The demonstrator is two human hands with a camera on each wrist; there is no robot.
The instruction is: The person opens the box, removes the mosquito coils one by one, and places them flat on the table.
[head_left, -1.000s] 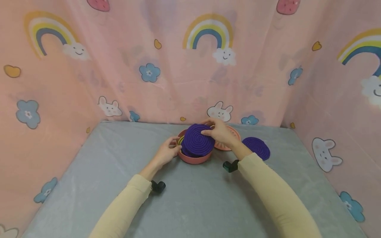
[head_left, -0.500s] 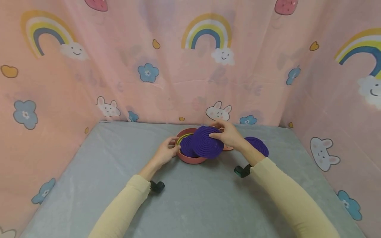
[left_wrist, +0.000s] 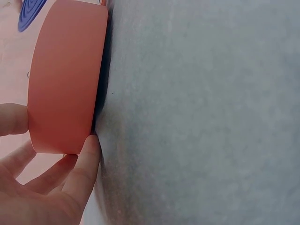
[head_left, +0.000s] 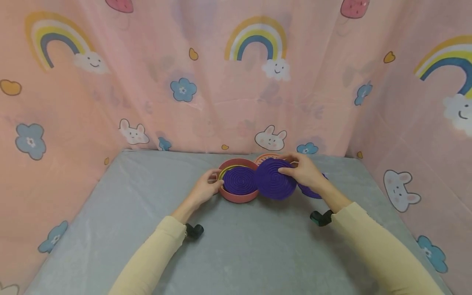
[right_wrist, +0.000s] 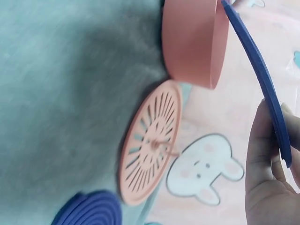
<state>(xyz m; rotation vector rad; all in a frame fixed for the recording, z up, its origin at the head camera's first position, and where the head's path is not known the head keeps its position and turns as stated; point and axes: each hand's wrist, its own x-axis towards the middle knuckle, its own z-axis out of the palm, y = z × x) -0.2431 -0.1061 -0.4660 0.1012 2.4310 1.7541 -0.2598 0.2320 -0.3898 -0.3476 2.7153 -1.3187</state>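
Note:
My right hand (head_left: pixel 306 170) pinches a flat purple mosquito coil (head_left: pixel 275 180) by its right edge, thumb on the front, and holds it raised above the table just right of the round salmon-pink container (head_left: pixel 239 199). Seen edge-on in the right wrist view, this coil is slightly bowed. Another purple coil (head_left: pixel 239 180) lies inside the container, with a yellow rim (head_left: pixel 233 166) showing around its far left side. With thumb and fingers around the container's left wall, my left hand (head_left: pixel 203 187) holds it on the table.
A pink slotted lid (right_wrist: pixel 152 140) with a thin central peg lies behind the held coil. Farther right on the grey cloth (head_left: pixel 236 254) is another purple coil (head_left: pixel 311 191), partly hidden by my right hand. A printed pink curtain (head_left: pixel 214 114) closes the back and sides.
My right hand has lifted the purple coil from over the container and carried it to the right, uncovering the coil inside. The left hand stays at the container.

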